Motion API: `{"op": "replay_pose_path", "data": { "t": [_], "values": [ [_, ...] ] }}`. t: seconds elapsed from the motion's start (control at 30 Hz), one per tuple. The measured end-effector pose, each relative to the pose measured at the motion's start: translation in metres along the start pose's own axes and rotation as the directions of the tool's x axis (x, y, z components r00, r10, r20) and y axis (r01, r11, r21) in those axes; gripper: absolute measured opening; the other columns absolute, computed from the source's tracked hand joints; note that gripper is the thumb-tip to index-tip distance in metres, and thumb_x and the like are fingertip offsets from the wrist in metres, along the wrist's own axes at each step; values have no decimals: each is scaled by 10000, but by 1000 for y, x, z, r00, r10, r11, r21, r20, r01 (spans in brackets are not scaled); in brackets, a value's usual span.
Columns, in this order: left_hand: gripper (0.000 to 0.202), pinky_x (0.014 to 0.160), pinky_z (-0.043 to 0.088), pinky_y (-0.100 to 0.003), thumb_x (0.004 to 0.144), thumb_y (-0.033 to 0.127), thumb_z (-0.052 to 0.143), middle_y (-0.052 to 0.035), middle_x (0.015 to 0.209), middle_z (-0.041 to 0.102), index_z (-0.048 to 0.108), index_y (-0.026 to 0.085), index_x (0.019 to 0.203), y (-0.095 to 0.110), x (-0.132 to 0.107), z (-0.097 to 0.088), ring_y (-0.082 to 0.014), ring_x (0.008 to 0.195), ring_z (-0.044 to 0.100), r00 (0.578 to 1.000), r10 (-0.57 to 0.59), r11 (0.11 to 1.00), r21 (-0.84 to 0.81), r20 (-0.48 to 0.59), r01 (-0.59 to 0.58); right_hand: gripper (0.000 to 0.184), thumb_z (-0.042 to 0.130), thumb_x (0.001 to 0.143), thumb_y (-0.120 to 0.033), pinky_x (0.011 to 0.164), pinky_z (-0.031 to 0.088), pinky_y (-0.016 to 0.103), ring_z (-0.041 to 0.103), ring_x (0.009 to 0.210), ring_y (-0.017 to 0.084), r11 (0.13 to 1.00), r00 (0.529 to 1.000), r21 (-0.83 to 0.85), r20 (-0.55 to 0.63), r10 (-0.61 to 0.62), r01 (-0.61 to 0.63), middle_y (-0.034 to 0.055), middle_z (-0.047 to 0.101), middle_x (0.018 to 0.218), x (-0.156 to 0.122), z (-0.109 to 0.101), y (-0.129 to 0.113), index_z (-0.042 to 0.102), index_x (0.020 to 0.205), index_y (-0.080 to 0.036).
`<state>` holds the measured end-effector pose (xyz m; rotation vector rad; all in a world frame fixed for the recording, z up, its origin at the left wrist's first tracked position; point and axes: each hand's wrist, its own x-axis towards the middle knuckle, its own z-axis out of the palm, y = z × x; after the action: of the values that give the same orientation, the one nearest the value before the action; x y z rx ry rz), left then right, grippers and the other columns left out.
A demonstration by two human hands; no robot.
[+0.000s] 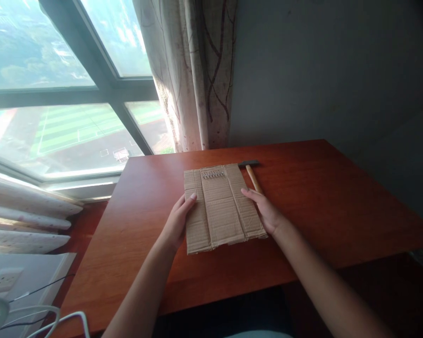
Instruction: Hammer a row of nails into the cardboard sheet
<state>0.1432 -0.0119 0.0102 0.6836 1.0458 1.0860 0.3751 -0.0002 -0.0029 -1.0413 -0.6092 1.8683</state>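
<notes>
A flat piece of brown cardboard (223, 213) with two lengthwise creases is held by its sides above the table. My left hand (179, 218) grips its left edge, thumb on top and fingers underneath, out of sight. My right hand (266, 210) grips the right edge in the same way. Near the far edge of the cardboard are rows of small dark marks or pieces (213, 174), too small to make out. Just beyond the right hand lies a hammer, its wooden handle (254, 178) and dark head (250, 163) partly covered by the cardboard.
The reddish-brown wooden table (324, 202) meets a grey wall (320, 70) at the back. A patterned curtain (183, 70) and a large window (74, 126) stand to the left. White cables (70, 317) and a wall socket (5, 280) are at the lower left.
</notes>
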Motion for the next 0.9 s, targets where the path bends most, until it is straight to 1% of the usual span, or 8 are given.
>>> {"op": "replay_pose_path", "data": {
  "t": [0.13, 0.27, 0.37, 0.5, 0.6, 0.67, 0.77, 0.9],
  "values": [
    [498, 876, 545, -383, 751, 454, 769, -91, 993, 761, 667, 162, 1141, -6, 0, 6, -274, 882, 718, 999, -14, 1000, -5, -45, 14, 120, 669, 842, -278, 698, 588, 320, 720, 735, 203, 1000, 998, -15, -63, -5, 4, 61, 763, 848, -2, -2, 0, 676, 898, -173],
    [464, 944, 523, -383, 772, 443, 757, -95, 1066, 753, 673, 169, 1136, -10, 4, 22, -285, 1015, 691, 999, 37, 999, -8, 20, -37, 120, 658, 847, -289, 701, 596, 321, 727, 737, 206, 999, 996, -40, -90, -26, 22, 62, 767, 859, -11, -13, -11, 670, 905, -185],
    [450, 1004, 490, -393, 775, 440, 751, -88, 1100, 746, 678, 183, 1136, -15, 12, 46, -292, 1103, 657, 993, 80, 997, -8, 85, -80, 145, 634, 862, -309, 686, 602, 332, 733, 758, 221, 996, 988, -43, -132, -79, 74, 66, 771, 879, -21, -27, -27, 679, 930, -189],
    [391, 1027, 472, -420, 767, 427, 745, -82, 1123, 737, 680, 200, 1078, -25, 30, 87, -307, 1165, 623, 984, 101, 994, -44, 147, -95, 244, 608, 866, -379, 636, 606, 397, 740, 755, 273, 995, 975, -90, -217, -52, 33, 93, 774, 893, -34, -53, -52, 681, 1002, -189],
    [360, 1050, 455, -439, 763, 406, 737, -84, 1175, 721, 673, 202, 1053, -33, 48, 115, -319, 1215, 593, 972, 104, 993, -71, 212, -90, 276, 587, 863, -397, 681, 615, 423, 746, 784, 283, 991, 953, -129, -293, -79, 43, 103, 774, 887, -39, -77, -69, 684, 1014, -188],
    [352, 1074, 436, -454, 767, 394, 727, -87, 1216, 705, 667, 201, 1056, -39, 60, 131, -325, 1239, 578, 960, 111, 992, -78, 256, -94, 307, 560, 872, -431, 719, 618, 433, 748, 827, 292, 982, 945, -186, -318, -80, 20, 116, 773, 877, -40, -93, -79, 690, 1003, -185],
    [340, 1097, 418, -468, 779, 380, 707, -94, 1261, 683, 660, 202, 1065, -50, 76, 150, -335, 1268, 559, 954, 115, 993, -69, 277, -100, 319, 532, 877, -424, 733, 619, 438, 749, 838, 301, 968, 933, -250, -350, -83, -8, 131, 768, 830, -38, -112, -91, 706, 976, -176],
    [347, 1094, 417, -477, 798, 405, 683, -119, 1257, 677, 651, 200, 1075, -65, 94, 165, -352, 1266, 560, 955, 119, 993, -22, 271, -117, 269, 544, 868, -353, 724, 621, 430, 750, 823, 295, 967, 906, -255, -410, -102, -7, 124, 768, 806, -32, -128, -102, 714, 969, -172]
  ]
}}
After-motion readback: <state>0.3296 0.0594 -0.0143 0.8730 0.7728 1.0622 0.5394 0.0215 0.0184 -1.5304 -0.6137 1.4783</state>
